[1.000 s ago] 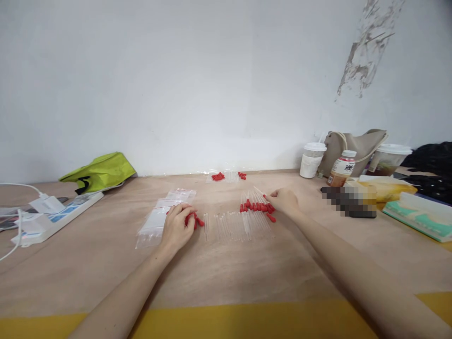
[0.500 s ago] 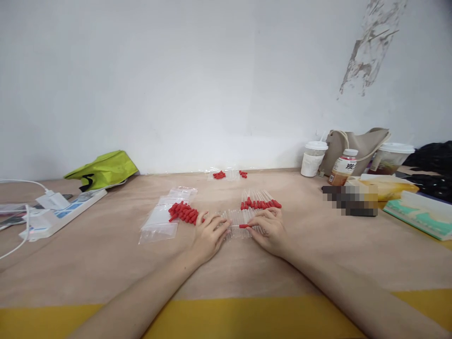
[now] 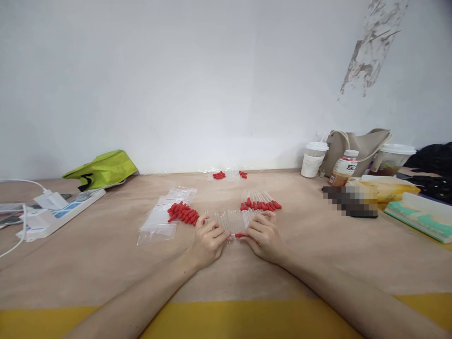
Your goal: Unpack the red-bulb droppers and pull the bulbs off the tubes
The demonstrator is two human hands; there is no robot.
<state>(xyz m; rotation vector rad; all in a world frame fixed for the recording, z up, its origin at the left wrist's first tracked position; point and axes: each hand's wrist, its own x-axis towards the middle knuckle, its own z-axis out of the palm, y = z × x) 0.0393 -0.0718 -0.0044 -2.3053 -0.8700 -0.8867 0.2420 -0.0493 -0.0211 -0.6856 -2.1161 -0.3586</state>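
My left hand (image 3: 212, 239) pinches the end of a clear dropper tube (image 3: 233, 235) between thumb and fingers. Opposite it, my right hand (image 3: 264, 235) grips a red rubber bulb (image 3: 239, 235) that meets the tube's end; how far it is pushed on cannot be made out. Behind both hands lies a row of clear dropper tubes (image 3: 235, 219). A heap of red rubber bulbs (image 3: 182, 213) sits left of my left hand. Beyond my right hand, several droppers with red bulbs (image 3: 260, 205) lie side by side, tips pointing to the wall.
Clear zip bags (image 3: 158, 223) lie under the bulb heap's left side. More bagged bulbs and tubes (image 3: 231, 175) rest by the wall. A power strip (image 3: 63, 216) and green pouch (image 3: 106, 169) are left. Right stand a cup (image 3: 313, 160), bottle (image 3: 343, 168) and tissue pack (image 3: 420, 216).
Both hands have drawn slightly nearer to me with the tube and bulb. The bulb has shifted a little left, and the hands are closer together.
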